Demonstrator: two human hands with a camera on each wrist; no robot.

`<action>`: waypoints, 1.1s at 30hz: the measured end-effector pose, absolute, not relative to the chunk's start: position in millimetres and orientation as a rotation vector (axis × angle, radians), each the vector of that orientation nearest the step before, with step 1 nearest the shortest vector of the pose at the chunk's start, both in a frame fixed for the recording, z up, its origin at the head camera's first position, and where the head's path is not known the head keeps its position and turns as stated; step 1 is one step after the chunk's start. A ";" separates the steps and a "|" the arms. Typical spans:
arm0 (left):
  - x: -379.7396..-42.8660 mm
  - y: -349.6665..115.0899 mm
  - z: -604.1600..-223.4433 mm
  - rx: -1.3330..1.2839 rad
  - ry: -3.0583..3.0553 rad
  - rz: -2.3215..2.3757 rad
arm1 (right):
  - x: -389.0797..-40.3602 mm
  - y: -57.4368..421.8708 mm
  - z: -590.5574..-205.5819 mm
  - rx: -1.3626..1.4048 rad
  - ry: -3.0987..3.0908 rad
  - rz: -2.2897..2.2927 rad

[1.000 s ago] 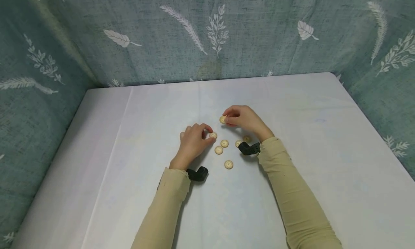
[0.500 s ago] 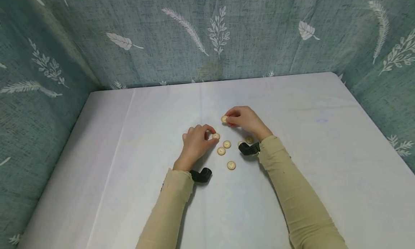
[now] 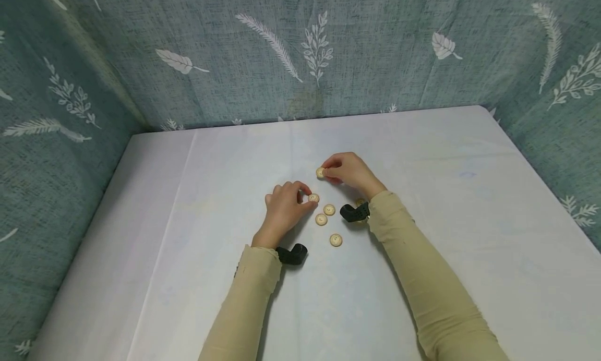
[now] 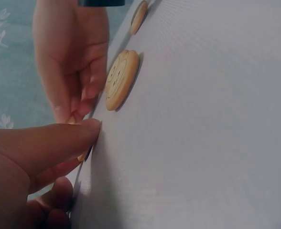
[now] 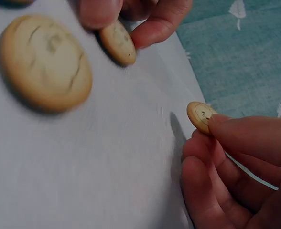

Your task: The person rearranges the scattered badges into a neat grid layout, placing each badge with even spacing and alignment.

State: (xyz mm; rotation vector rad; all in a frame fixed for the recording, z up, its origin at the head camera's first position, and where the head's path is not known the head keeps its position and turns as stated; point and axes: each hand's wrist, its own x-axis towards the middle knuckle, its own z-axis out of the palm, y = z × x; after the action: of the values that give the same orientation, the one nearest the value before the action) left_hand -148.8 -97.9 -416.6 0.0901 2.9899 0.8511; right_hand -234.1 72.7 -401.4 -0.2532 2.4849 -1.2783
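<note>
In the head view my left hand pinches a small round biscuit between thumb and forefinger, low over the table. The right wrist view shows that biscuit tilted, its lower edge close to the cloth; I cannot tell whether it touches. Farther back, my right hand pinches another biscuit by its edge, raised off the surface. The biscuits are pale with browned rims and dark face-like marks. In the left wrist view my left thumb hides most of its biscuit.
Several loose biscuits lie in front of the hands, among them a near biscuit and a pair close together. Others are partly hidden under the right wrist's black camera. A white cloth covers the table; a green leaf-patterned curtain stands behind.
My right hand has shifted slightly left with its biscuit in the last half second, and its wrist camera now covers more of the biscuits below. The left hand keeps its pinch almost in place.
</note>
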 end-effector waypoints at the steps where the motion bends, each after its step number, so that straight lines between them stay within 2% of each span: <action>1: -148.6 -98.2 -416.4 0.092 2.989 0.858 | -234.3 70.7 -401.6 -0.240 2.481 -1.285; 8: -148.9 -99.0 -417.9 0.103 2.981 0.896 | -236.5 57.5 -400.0 -0.184 2.484 -1.261; 17: -148.8 -98.3 -420.6 0.108 2.985 0.897 | -234.9 49.5 -399.3 -0.281 2.574 -1.105; 33: -147.2 -101.2 -418.7 0.123 2.977 0.921 | -236.2 41.8 -393.7 -0.297 2.612 -0.961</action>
State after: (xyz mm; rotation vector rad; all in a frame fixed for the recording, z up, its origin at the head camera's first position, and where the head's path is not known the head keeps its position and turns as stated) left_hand -147.2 -101.2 -418.7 0.1231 2.9769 0.9208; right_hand -236.2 41.8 -393.7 -0.2965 2.6125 -0.9613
